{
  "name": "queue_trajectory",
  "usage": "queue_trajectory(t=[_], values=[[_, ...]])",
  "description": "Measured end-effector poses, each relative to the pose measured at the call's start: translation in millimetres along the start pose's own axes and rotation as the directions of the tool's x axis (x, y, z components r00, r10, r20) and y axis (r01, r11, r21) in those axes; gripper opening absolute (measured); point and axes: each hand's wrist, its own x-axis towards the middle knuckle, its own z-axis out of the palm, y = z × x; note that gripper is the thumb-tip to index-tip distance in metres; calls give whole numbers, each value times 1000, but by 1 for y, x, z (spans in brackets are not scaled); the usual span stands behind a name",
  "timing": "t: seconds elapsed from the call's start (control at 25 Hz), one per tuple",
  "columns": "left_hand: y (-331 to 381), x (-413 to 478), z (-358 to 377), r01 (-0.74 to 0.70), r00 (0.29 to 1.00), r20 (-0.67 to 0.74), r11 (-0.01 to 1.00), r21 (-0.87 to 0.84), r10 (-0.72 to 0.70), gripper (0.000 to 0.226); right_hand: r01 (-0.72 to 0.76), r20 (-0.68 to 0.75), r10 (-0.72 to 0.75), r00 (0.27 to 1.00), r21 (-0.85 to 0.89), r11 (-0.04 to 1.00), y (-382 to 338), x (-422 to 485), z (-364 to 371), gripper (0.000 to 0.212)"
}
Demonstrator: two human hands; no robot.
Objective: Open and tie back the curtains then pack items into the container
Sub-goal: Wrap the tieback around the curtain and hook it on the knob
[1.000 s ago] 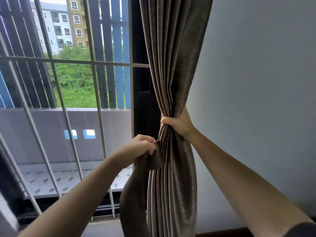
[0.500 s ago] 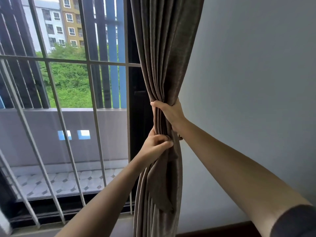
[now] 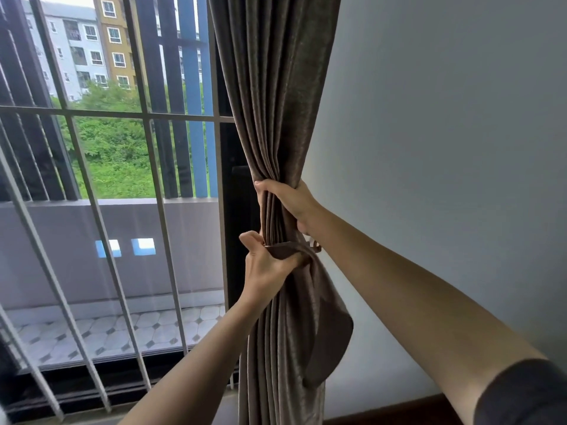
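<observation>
A brown curtain hangs gathered into a bunch at the window's right edge, next to the wall. My right hand grips the bunched folds from the right, fingers wrapped around them. Just below it, my left hand holds the matching brown tieback band. The band crosses the front of the bunch at my left hand's fingers, and its wide end hangs down on the right side. A small loop of the band shows behind the curtain under my right wrist. No container is in view.
A window with grey metal bars fills the left side, with a tiled balcony beyond. The dark window frame stands just left of the curtain. A plain grey wall is on the right, with a dark skirting board at its foot.
My left hand has carried the tieback from the curtain's left side up across the front of the bunch. The band's loose end now hangs on the right. My right hand keeps its grip.
</observation>
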Motion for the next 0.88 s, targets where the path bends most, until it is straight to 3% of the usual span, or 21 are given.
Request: queue_trajectory(t=[0.24,0.4,0.52,0.6,0.68,0.76,0.8,0.88], values=[[9,10,15,99,983,-158,994,53,-90,107,-37,60,39,997,-21,999,-4,-4,-1,56],[9,13,20,163,957,-251,985,57,-144,89,-26,182,41,982,-81,996,-6,-5,-8,59],[11,14,21,194,949,-271,975,109,-159,78,7,440,41,897,-108,994,-7,1,-30,61],[10,15,20,208,950,-264,969,136,-167,77,19,533,73,843,-165,986,-5,8,-51,71],[9,16,20,193,957,-246,971,142,-154,79,102,465,129,876,-441,892,2,10,-71,80],[6,16,20,175,963,-233,974,144,-138,81,186,364,183,913,-771,609,17,11,-87,75],[5,16,19,170,964,-230,974,147,-134,82,208,359,212,909,-831,516,27,13,-91,64],[4,16,19,166,967,-216,975,146,-133,84,234,401,246,882,-828,509,44,14,-93,40]])
